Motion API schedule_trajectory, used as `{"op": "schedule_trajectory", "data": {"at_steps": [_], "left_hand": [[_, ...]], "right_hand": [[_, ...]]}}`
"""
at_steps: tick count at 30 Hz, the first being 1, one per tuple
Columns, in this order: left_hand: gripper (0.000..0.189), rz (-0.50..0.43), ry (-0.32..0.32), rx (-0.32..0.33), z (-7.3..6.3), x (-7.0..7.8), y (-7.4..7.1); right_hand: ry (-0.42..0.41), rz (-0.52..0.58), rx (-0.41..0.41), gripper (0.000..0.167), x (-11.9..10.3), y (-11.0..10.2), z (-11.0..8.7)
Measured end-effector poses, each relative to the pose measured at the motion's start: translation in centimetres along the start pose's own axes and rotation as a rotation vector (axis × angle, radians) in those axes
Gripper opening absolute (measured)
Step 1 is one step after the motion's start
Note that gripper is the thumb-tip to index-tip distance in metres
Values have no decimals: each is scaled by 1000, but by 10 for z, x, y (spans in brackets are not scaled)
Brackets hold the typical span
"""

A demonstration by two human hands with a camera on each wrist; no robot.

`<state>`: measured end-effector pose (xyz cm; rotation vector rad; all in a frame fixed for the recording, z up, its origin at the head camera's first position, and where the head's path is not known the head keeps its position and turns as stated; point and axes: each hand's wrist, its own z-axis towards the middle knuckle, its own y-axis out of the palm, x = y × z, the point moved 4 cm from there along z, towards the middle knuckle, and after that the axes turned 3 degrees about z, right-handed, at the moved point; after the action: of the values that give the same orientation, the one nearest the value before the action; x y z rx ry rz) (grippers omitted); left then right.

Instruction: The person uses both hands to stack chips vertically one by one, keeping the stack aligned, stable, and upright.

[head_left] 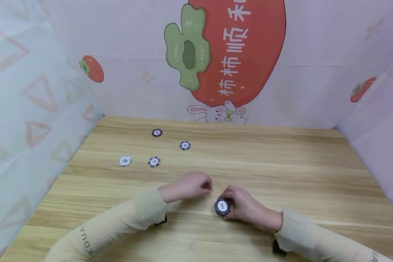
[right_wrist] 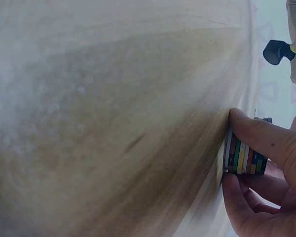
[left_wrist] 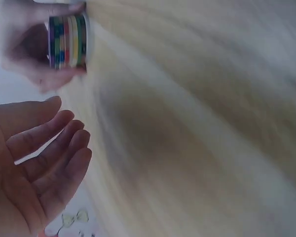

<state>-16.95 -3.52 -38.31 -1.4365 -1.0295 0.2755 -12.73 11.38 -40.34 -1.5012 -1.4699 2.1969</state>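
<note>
A stack of poker chips point(head_left: 222, 206) stands upright on the wooden table, a dark chip marked 500 on top. My right hand point(head_left: 245, 206) grips it, thumb on one side and fingers on the other. From the side in the right wrist view, the stack point(right_wrist: 246, 157) shows layers in green, yellow, white, orange and dark colours. My left hand point(head_left: 190, 185) is just to the left of the stack and apart from it. Its fingers point(left_wrist: 64, 173) are loosely curled and hold nothing in the left wrist view.
Several single chips lie flat at the table's back left: a dark chip point(head_left: 157, 133), a blue-edged chip point(head_left: 185, 145), another dark-edged chip point(head_left: 154, 162) and a white chip point(head_left: 125, 161). A patterned cloth wall point(head_left: 134, 91) rises behind the table point(head_left: 281, 156).
</note>
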Motion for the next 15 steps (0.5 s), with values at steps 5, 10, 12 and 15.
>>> {"op": "schedule_trajectory", "data": {"at_steps": [5, 10, 12, 15], "left_hand": [[5, 159, 70, 61, -9, -11, -10], [6, 269, 87, 76, -16, -30, -15], [7, 303, 85, 85, -19, -38, -19], [8, 328, 60, 108, -23, -50, -25]], "right_hand": [[-1, -2, 0, 40, -1, 0, 0], [2, -1, -1, 40, 0, 0, 0], [-1, 1, 1, 40, -1, 0, 0], [-4, 6, -1, 40, -1, 0, 0]]}}
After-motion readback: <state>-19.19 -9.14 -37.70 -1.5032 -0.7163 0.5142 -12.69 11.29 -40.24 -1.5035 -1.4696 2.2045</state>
